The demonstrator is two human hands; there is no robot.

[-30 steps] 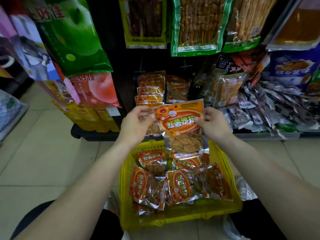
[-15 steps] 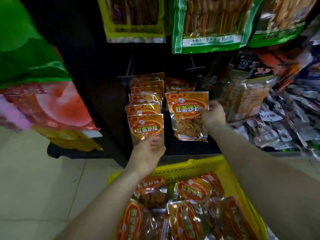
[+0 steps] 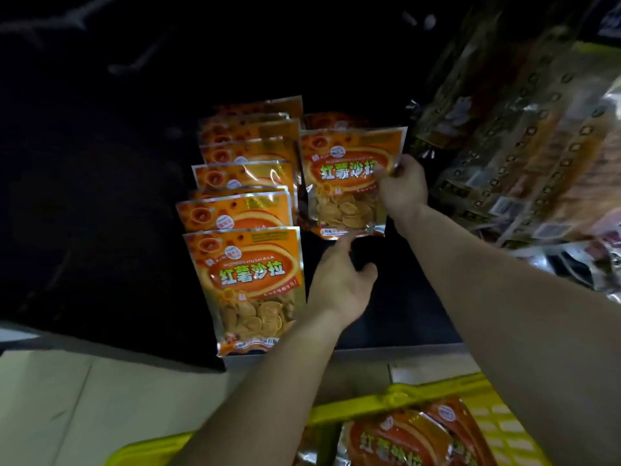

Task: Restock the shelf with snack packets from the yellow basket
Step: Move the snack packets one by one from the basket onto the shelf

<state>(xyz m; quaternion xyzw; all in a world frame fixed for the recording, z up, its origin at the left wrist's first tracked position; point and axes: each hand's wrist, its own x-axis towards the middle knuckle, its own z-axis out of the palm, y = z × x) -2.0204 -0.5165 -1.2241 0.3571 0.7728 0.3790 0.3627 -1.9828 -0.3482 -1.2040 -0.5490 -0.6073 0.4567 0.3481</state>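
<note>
Dark shelf (image 3: pixel 396 317) ahead: right hand (image 3: pixel 401 190) pinches a snack packet (image 3: pixel 346 183), left hand (image 3: pixel 339 284) open beneath; released tilted, it may topple forward

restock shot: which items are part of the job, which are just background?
In the job:
- orange packet, gripped by right hand
- left hand, open at the packet's bottom edge
- row of orange packets on the shelf
- yellow basket with more packets

Background:
- brown snack bags at right
- floor
</note>
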